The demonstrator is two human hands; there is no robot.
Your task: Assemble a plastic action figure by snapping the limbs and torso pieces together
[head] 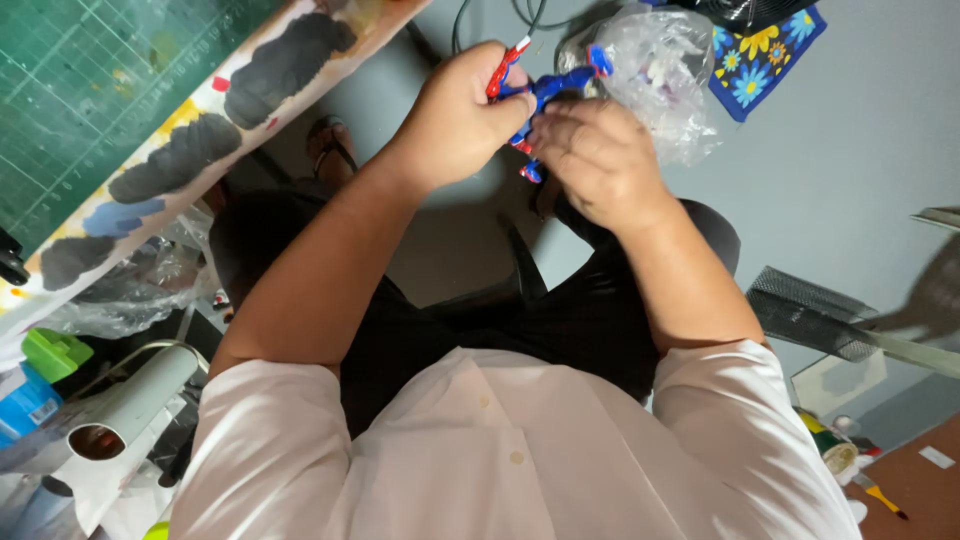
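Observation:
A small blue and red toy figure [548, 88] is held above my lap between both hands. My left hand [462, 115] is closed around its red upper end. My right hand [598, 160] pinches its blue middle, with a blue and red limb poking out below the fingers. Both forearms reach forward from a white shirt over dark trousers. A crumpled clear plastic bag [660, 70] lies on the grey floor just beyond the toy.
A green cutting mat [90, 80] lies on a paint-stained table edge [200, 140] at upper left. A blue flowered cloth [765, 55] lies at upper right. A black mesh piece [810, 310] sits at right. A white tube [130, 405], green and blue containers and plastic clutter the lower left.

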